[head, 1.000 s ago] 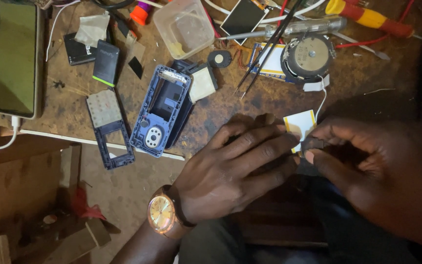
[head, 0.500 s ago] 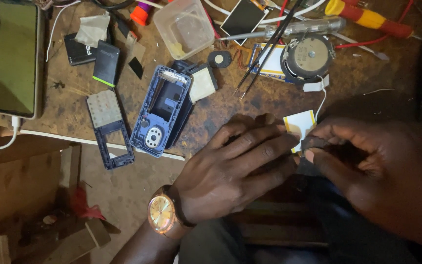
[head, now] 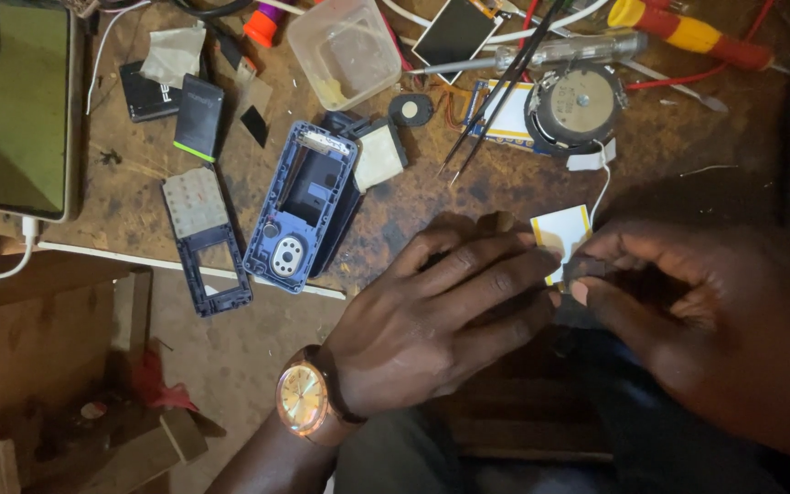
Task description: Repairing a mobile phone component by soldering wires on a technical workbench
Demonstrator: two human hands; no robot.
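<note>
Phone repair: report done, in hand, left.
Done: the blue phone frame lies opened on the bench, keypad piece beside it. In hand: left hand and right hand pinch a small dark part. Left: the pieces lie apart, unassembled.

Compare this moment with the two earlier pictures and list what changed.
Nothing visibly changed. Left hand and right hand still meet over a small dark part at the bench edge; the blue phone frame, tweezers and speaker lie as before.
</note>
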